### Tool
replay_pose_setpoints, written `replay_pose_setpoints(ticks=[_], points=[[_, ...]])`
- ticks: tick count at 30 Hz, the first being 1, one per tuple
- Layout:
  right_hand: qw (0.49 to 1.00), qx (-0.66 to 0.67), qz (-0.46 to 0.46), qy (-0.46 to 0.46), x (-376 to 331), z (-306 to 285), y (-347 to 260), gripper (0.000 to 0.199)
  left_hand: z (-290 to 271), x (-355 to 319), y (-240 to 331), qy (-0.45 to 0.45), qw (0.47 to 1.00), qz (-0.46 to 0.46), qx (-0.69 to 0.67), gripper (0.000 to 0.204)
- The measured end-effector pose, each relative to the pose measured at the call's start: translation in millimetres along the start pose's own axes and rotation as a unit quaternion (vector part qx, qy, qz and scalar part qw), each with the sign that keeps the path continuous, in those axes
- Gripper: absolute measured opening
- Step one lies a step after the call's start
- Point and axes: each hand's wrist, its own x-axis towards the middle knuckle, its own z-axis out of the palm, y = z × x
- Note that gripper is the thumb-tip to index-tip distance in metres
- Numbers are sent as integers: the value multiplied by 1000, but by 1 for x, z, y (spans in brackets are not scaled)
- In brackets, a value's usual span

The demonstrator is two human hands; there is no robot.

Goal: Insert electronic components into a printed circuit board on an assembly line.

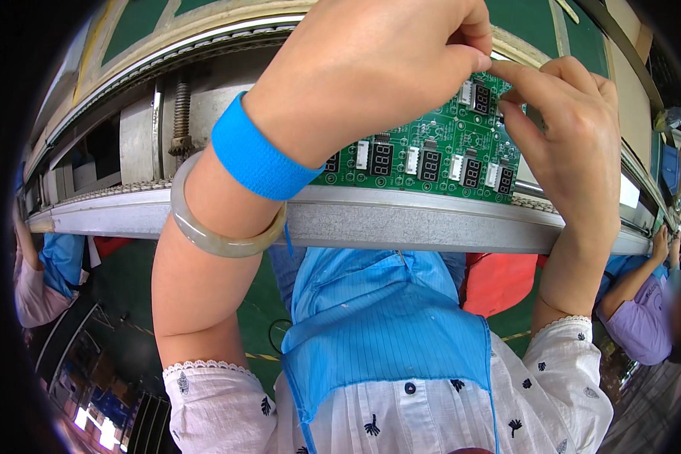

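A green circuit board panel (440, 168) lies across the conveyor rails in front of me. It carries rows of black digit displays (430, 166) and white connectors (412, 160). Over its upper part is my left hand (378, 64), fingers curled and thumb and forefinger pinched; whatever is between them is hidden. My right hand (571, 125) is at the panel's right end, its forefinger tip meeting my left thumb. Its thumb and another finger come close together by the board's edge, and I cannot make out anything held there. My left forearm covers the panel's left part.
A metal conveyor rail (424, 219) with a chain runs between my body and the board. A threaded rod (181, 113) stands at the left. Co-workers' arms show at both sides, one with a purple sleeve (639, 321). A red thing (499, 281) is below the rail.
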Motion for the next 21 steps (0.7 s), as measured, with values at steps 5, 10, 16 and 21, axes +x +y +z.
replay_pose_setpoints(ticks=[5,10,16,21], points=[[1000,9,28,-4,0,0,-4,31,-2,-1,1,-7,1000,-7,-1,16],[998,3,61,-14,2,0,-9,28,-3,-3,0,-6,1000,0,7,15],[997,51,65,3,1,4,-2,25,-7,-1,9,-26,999,-38,-1,13],[993,85,76,-15,4,2,1,23,-7,2,18,-39,997,-67,7,12]])
